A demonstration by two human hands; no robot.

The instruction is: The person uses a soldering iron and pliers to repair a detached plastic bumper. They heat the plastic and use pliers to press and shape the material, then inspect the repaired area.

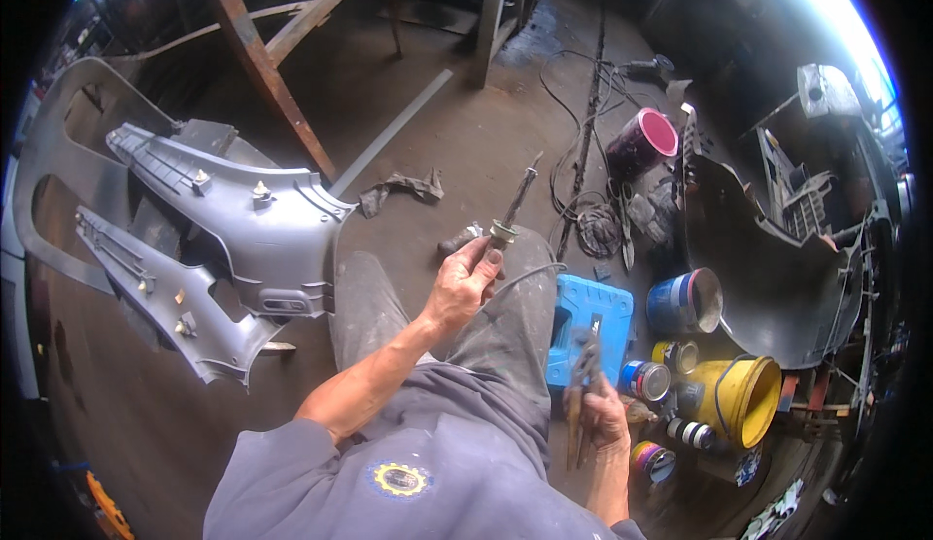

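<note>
My left hand [462, 282] is wrapped round the handle of a soldering iron [517, 205], its dark metal shaft tilted up and away over my knees. A grey cord runs from the hand across my right knee. To the lower right, my right hand [607, 418] grips worn pliers [583, 370], jaws upward and handles hanging below. A thin light piece shows at the jaw tips, too blurred to name. Just behind the pliers lies a blue plastic case [607, 302]. At my left rest two silver-grey plastic trim panels [233, 224] [180, 292] with small clips on them.
A yellow bucket [760, 399], several paint cans [646, 381] and a blue pail [685, 302] stand at the right. Beyond are a pink-lidded bucket [649, 137], tangled cables [573, 151] and a large dark curved panel [758, 278]. A rusty metal frame [262, 64] rises at the far left.
</note>
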